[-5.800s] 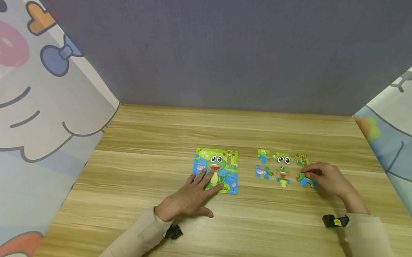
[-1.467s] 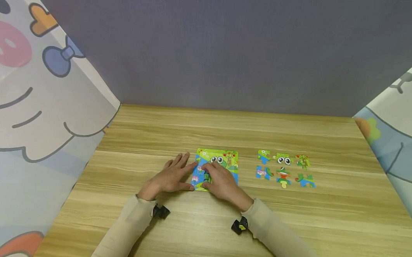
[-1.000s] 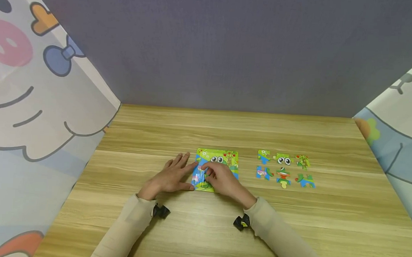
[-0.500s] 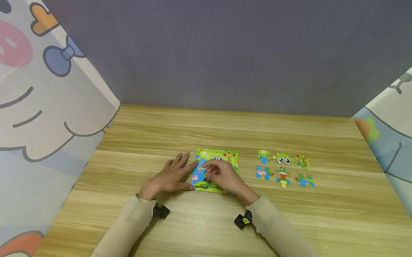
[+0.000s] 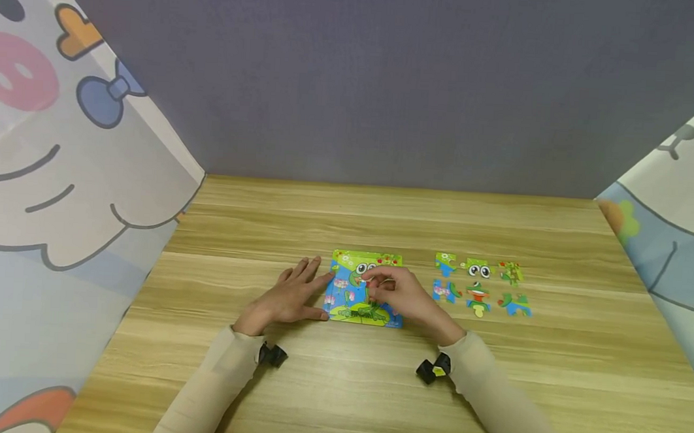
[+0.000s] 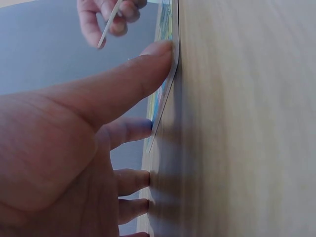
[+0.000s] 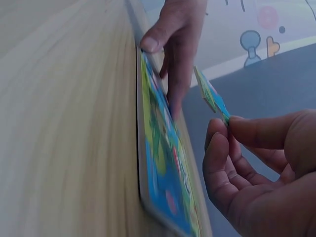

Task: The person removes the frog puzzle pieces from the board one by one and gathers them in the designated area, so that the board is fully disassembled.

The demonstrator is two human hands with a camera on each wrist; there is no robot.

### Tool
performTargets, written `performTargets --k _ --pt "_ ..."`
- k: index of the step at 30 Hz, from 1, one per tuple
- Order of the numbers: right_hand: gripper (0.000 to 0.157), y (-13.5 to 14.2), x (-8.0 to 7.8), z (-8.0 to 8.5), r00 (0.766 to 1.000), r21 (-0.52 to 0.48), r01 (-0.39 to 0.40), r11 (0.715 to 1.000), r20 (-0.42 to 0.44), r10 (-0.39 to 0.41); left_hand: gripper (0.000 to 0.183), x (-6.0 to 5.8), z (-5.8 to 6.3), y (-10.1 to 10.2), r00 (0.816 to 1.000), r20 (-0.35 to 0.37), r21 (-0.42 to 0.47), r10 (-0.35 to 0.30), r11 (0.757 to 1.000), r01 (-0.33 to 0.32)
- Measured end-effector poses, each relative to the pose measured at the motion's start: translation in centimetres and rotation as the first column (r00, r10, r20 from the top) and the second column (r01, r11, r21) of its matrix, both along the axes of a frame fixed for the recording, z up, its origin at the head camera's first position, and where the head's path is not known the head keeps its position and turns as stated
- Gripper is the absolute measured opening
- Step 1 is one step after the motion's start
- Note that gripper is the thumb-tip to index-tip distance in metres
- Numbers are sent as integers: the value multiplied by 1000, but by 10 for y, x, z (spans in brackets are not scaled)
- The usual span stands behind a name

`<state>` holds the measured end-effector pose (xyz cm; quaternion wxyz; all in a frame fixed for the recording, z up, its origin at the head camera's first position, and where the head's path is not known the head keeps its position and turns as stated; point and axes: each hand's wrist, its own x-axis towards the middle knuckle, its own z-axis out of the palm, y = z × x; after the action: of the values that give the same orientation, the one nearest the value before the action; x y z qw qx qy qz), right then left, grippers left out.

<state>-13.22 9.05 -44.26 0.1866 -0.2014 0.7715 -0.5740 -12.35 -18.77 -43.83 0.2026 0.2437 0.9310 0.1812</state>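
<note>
My right hand (image 5: 403, 295) pinches a flat blue-and-green jigsaw piece (image 7: 210, 94) between thumb and fingers. It is raised above the frog puzzle board (image 5: 342, 313), and the left wrist view catches the piece (image 6: 109, 23) edge-on. Below the frog's eyes on the board, the lower part shows lily flowers and a darker outline drawing. Spread on the table, my left hand (image 5: 288, 298) touches the board's left edge with thumb and index fingertip. My right hand hides the board's right middle.
Several loose jigsaw pieces lie in two rows right of the board: a corner piece (image 5: 446, 264), an eyes piece (image 5: 478, 269), a tree piece (image 5: 513, 273), a flower piece (image 5: 445, 291), a mouth piece (image 5: 478, 298) and a blue-green piece (image 5: 516, 305). A grey panel (image 5: 389, 88) stands behind the wooden table (image 5: 300, 214).
My right hand left the loose pieces, reached the board's left part, took a piece and lifted it, moving right. My left hand slid off the board's picture to its left edge.
</note>
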Motion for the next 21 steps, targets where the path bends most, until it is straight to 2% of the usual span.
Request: performTargets --k 4,11,17,21 --pt "29 17 2 -1 999 -4 9 1000 35 -9 84 0 -1 -1 1000 7 6 -1 1000 1" --pt "29 42 5 -4 999 6 39 999 26 -39 85 0 -3 -3 1000 7 13 3 1000 -3" --pt "32 60 9 -8 997 -30 37 999 72 -35 84 0 -2 -3 1000 11 25 1 1000 -1" --pt "31 74 13 -10 996 -11 42 999 79 -41 84 0 -1 -3 1000 11 30 0 1000 0"
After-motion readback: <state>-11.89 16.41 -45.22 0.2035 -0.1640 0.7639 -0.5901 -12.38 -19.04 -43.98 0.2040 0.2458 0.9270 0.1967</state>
